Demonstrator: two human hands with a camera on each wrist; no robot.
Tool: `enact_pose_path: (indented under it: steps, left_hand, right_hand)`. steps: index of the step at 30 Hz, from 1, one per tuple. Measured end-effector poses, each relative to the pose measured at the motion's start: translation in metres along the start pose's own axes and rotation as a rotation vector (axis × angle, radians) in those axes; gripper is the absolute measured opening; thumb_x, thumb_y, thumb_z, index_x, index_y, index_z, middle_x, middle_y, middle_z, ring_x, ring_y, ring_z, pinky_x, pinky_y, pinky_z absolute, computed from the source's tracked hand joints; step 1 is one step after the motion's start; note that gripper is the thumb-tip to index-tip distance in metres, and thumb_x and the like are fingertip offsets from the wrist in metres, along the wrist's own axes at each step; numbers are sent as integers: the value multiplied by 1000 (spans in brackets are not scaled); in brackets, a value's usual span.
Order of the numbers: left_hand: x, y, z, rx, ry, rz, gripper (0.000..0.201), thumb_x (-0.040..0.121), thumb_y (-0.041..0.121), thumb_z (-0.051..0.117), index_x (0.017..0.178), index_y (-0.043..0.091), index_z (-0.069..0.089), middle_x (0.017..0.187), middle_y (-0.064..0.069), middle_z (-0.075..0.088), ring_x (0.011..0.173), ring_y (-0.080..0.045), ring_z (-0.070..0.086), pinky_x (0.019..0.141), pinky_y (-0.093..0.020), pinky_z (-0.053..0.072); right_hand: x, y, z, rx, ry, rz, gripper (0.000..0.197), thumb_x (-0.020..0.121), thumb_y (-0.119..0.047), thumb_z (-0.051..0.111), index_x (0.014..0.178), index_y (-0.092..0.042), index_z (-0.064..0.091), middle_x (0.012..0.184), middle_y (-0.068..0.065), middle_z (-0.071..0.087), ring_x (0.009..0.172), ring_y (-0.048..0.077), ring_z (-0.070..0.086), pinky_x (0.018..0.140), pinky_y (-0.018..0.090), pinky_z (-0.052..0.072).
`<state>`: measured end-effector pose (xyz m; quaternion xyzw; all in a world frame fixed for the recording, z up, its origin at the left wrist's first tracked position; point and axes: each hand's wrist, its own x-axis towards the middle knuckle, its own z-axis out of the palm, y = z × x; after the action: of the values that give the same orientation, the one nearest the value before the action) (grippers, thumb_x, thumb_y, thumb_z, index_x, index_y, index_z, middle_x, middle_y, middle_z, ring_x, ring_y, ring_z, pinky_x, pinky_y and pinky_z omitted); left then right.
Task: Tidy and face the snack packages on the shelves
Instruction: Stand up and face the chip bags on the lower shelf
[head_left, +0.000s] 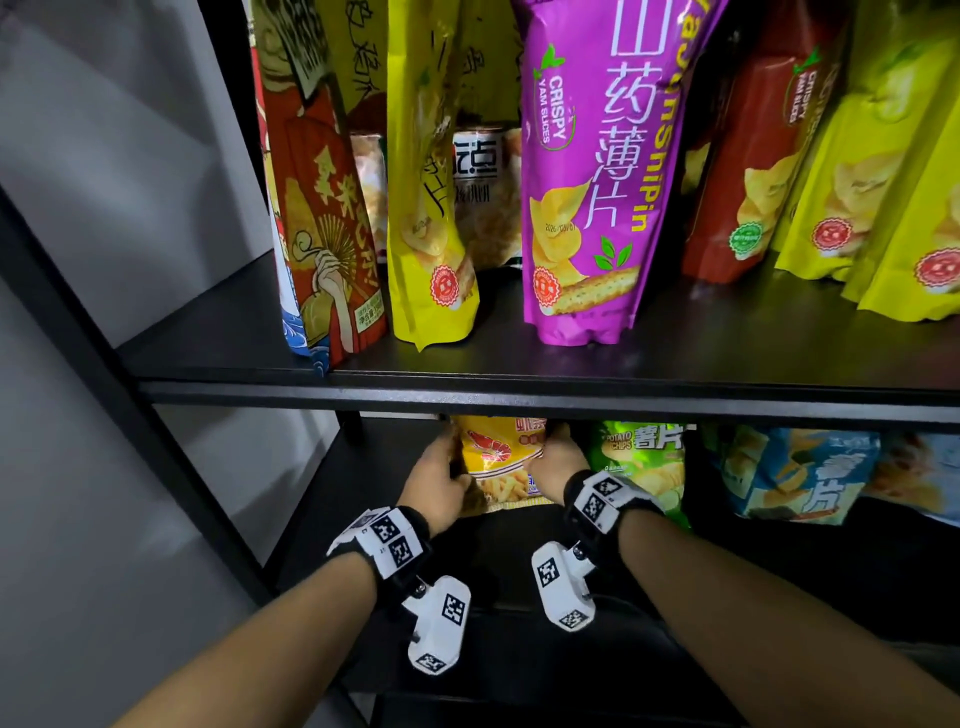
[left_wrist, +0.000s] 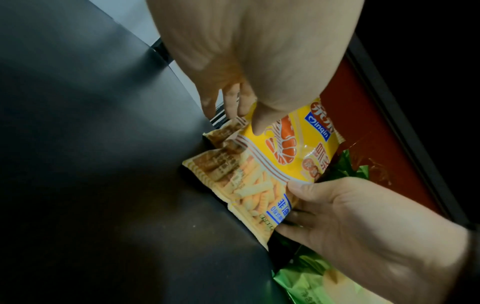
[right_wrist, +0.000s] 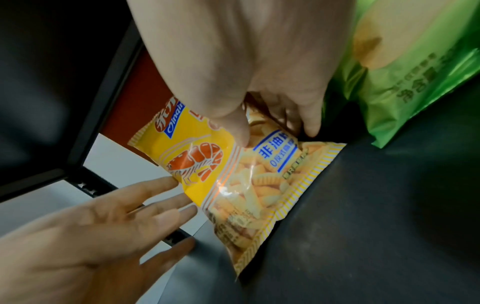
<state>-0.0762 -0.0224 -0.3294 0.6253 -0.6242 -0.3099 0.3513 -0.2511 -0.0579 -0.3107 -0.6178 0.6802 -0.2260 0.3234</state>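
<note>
A yellow shrimp-stick bag (head_left: 501, 460) stands on the dark lower shelf (head_left: 519, 545), front facing out, leaning back slightly. My right hand (head_left: 550, 452) pinches its right side, thumb on the front and fingers behind; the right wrist view shows the same grip of that hand (right_wrist: 275, 131) on the bag (right_wrist: 233, 181). My left hand (head_left: 451, 467) lies at the bag's left edge. Its fingers (right_wrist: 166, 197) are straight and spread, tips touching the edge, thumb apart. In the left wrist view the bag (left_wrist: 259, 170) sits between the left hand (left_wrist: 245, 121) and the right hand (left_wrist: 298, 205).
A green potato chip bag (head_left: 639, 462) stands right of the yellow bag, then a blue chip bag (head_left: 800, 473). A red pack (left_wrist: 363, 133) lies behind. On the upper shelf (head_left: 519, 387) stand a purple yam-slice bag (head_left: 587, 182), yellow, red and lime bags. A black post (head_left: 130, 415) rises at left.
</note>
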Motion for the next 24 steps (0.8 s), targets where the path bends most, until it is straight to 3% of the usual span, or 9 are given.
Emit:
enact_pose_path:
  steps: [3,6,10,13,15,18,21,24]
  left_hand:
    - [-9,-1,-12,33,68,-3,65,91,0,65,150,15,41,148,-5,50,136,-20,49,111,-23,32]
    - [-29,13,-36,93,182,110,50,90,2,68,137,16,56,136,-4,59,128,-16,55,105,-20,34]
    - [-77,48,-72,172,252,370,28,90,1,65,100,27,70,105,7,68,102,-1,61,96,-23,47]
    - [-123,83,-87,219,310,598,16,90,16,58,90,17,74,89,9,71,88,0,63,82,-28,51]
    - [-146,118,-89,191,384,780,20,89,14,55,89,10,74,87,7,71,86,-3,65,76,-24,52]
    - [-158,180,-98,119,621,944,21,90,8,53,92,2,73,101,-4,67,99,-14,64,88,-23,46]
    - [-151,234,-121,120,851,926,30,93,18,51,106,-1,69,121,-17,56,121,-21,52,106,-28,36]
    - [-144,265,-142,142,910,800,46,92,32,45,120,1,64,144,-19,40,141,-21,34,116,-18,21]
  right_hand:
    - [-9,-4,-10,-46,-3,35,54,97,-11,51,142,5,26,133,21,56,119,36,57,86,32,44]
    - [-31,-12,-28,-169,-30,-9,51,98,-15,51,140,6,31,127,19,59,115,34,59,85,32,45]
    - [-77,-21,-60,-263,-140,-170,10,97,-21,53,97,-11,55,92,5,57,83,23,55,69,26,41]
    - [-117,-29,-93,-248,-266,-376,27,95,-11,53,69,-8,57,68,1,52,67,16,49,61,25,40]
    - [-144,-39,-120,-160,-275,-553,26,96,-10,53,76,-6,69,67,-4,60,66,9,56,66,24,47]
    - [-180,-68,-159,94,-171,-841,26,95,-6,54,93,-14,78,82,-7,75,80,2,70,73,16,55]
    - [-199,-110,-189,288,7,-1070,30,95,-3,52,110,-14,75,105,-5,74,101,5,67,85,23,56]
    - [-203,-155,-204,350,68,-1137,42,96,-2,50,136,-11,58,140,4,56,131,8,48,102,12,42]
